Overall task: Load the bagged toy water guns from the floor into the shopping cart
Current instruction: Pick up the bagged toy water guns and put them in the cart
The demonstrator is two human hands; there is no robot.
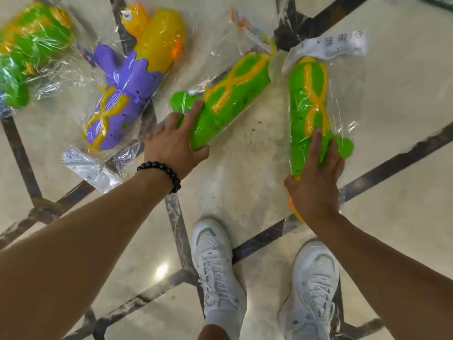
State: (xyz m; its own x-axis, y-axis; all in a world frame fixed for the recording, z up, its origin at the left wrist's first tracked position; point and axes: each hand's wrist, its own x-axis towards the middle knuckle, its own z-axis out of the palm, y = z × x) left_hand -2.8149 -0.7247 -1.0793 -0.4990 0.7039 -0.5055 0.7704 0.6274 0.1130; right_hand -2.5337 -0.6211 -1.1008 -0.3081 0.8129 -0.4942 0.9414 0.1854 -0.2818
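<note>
Bare marble floor (257,182) lies open between the two green bagged guns (228,94) (310,111). To the left, a purple bagged gun (127,94) crowds close; white shoes (215,263) stand below.

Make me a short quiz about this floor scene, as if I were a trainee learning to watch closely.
1. True or false: the shopping cart is in view.
2. Which hand wears the bead bracelet?
A. left
B. right
3. Fill in: the toy between the two green ones on the left is purple and ____.

Key
1. False; only floor, shoes and bagged toys show.
2. A; the left hand grips a green water gun, the right hand another.
3. Yellow: the purple water gun.
</note>
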